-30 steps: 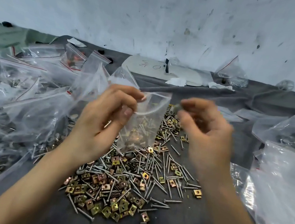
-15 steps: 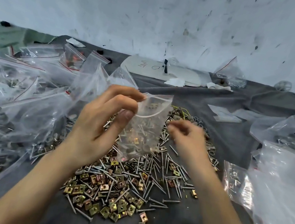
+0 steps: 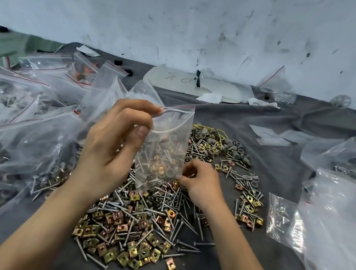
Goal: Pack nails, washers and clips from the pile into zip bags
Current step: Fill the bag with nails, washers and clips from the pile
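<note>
My left hand [image 3: 111, 146] pinches the open mouth of a small clear zip bag [image 3: 166, 147] between thumb and fingers and holds it upright above the table. Nails, brass clips and grey washers lie in the bag's bottom. Below it spreads the pile [image 3: 142, 219] of silver nails and square brass clips, with grey washers [image 3: 223, 146] at its far edge. My right hand [image 3: 200, 181] is down in the pile just right of the bag, its fingers curled round small parts that I cannot make out.
A heap of filled zip bags [image 3: 26, 118] covers the table's left side. Empty clear bags [image 3: 338, 226] are stacked at the right. A white board [image 3: 193, 84] and paper scraps lie at the back by the wall. Grey cloth [image 3: 282, 163] covers the table.
My right hand dropped from beside the bag's mouth down into the pile. My left hand kept the bag up, lifting it slightly.
</note>
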Action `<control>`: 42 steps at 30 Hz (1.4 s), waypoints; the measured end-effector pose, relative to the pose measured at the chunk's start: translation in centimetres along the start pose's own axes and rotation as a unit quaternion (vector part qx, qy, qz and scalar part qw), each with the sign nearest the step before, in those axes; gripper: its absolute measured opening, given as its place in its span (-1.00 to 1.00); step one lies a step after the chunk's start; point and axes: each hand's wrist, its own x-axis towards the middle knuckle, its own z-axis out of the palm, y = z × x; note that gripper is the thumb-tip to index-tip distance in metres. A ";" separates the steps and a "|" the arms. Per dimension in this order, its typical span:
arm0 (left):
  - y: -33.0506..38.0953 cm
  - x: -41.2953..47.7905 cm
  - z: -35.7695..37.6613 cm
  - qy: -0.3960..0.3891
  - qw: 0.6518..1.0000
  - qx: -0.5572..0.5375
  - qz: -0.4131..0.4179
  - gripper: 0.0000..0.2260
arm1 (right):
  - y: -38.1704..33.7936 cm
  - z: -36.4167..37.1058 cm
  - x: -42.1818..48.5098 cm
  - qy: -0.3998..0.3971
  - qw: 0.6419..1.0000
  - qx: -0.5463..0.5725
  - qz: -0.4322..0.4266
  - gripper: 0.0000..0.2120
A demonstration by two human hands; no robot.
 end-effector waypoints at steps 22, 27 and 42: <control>1.6 -0.6 1.3 -0.018 0.998 -0.058 -0.027 -0.88 | -5.2 -6.8 -4.8 0.222 0.924 0.252 -0.185 -0.80; 0.8 -0.1 0.3 0.034 0.999 -0.029 -0.029 -0.88 | -2.7 -2.2 -2.4 0.025 0.996 0.055 -0.069 -0.77; 0.4 0.5 -0.8 0.085 0.988 -0.076 -0.106 -0.82 | -1.7 1.1 -0.9 0.005 0.974 -0.201 -0.105 -0.78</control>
